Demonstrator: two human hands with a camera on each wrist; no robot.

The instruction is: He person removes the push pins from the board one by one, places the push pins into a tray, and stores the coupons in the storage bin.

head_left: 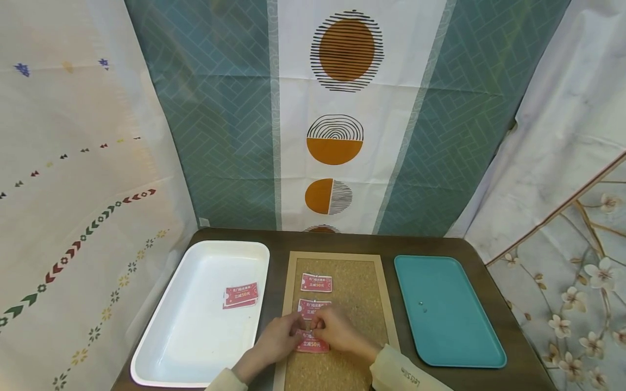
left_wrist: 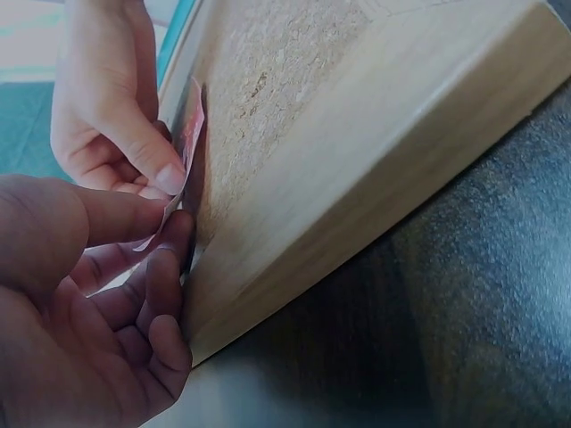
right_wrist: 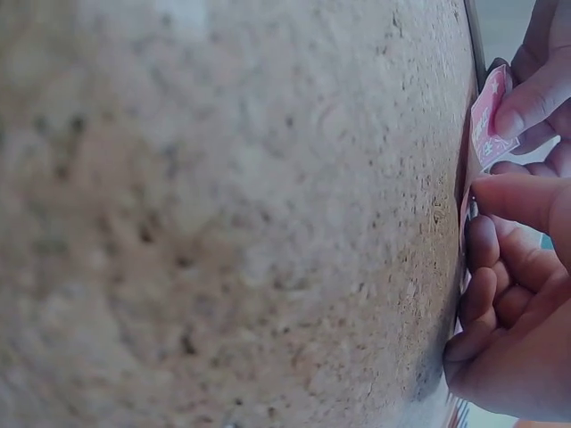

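Note:
On the cork board (head_left: 362, 282), two red printed coupons are fixed in a column: an upper coupon (head_left: 317, 283) and a middle coupon (head_left: 308, 308), each with a tiny pin head at its top edge. Below them, my left hand (head_left: 277, 338) pinches the lowest coupon (head_left: 313, 343) by its left side, thumb on its printed face (right_wrist: 491, 120). My right hand (head_left: 339, 329) is at this coupon's top edge, thumb and index finger pinched on a small pin mostly hidden by the fingertips. Both hands nearly meet there, and the coupon bends slightly off the cork (left_wrist: 192, 134).
To the left, a white tray (head_left: 195, 315) holds more red coupons (head_left: 240, 295), overlapping. A teal tray (head_left: 455, 326) on the right carries small clear pins (head_left: 420, 303). The board has a raised wooden frame (left_wrist: 384, 178). Cloths hang behind and beside the dark table (head_left: 337, 242).

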